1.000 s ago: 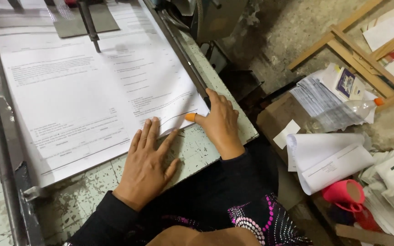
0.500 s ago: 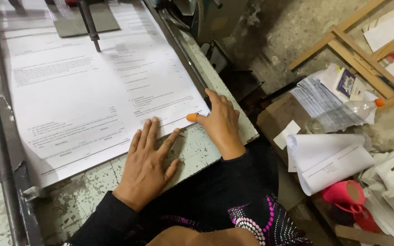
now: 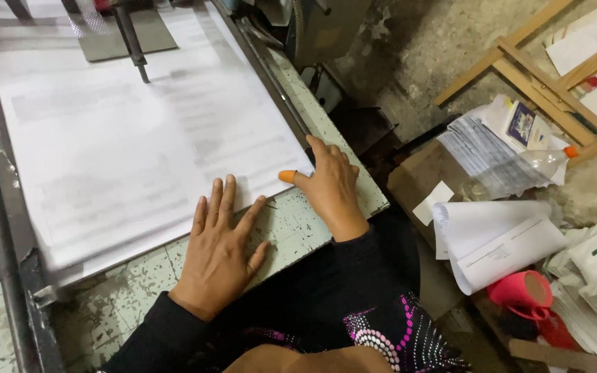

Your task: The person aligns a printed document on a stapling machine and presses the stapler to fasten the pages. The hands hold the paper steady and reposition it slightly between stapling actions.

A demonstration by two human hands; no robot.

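Metal rail [image 3: 8, 228]: dark strip along the left edge of the machine bed, bordering the sheets.
Machine bed [image 3: 298, 228]: worn, speckled green-white metal surface; bare strip shows along the near edge under both hands.
Paper stack [image 3: 126, 138]: large white printed sheets lying flat on the bed, print blurred; long axis runs away from the person, slightly tilted, near edge slanting up toward the right.
Stack relative to hands: directly ahead of both, near edge just at the fingertips.
Left hand [image 3: 221, 252]: flat, palm down, fingers spread fairly wide; fingertips lie on the near edge of the stack, palm on the bare bed. Holds nothing.
Right hand [image 3: 332, 186]: at the near right corner of the stack, fingers loosely curled, gripping nothing visible.
Orange finger cot [image 3: 287, 177]: on one right-hand digit, tip touching the corner of the top sheet.
Nearer hand: right one sits on the corner; left one on the mid edge.
Floor, right side: loose paper rolls [image 3: 495, 242], pink cup [image 3: 523, 291], plastic bottle [image 3: 544, 160], well apart from the hands.
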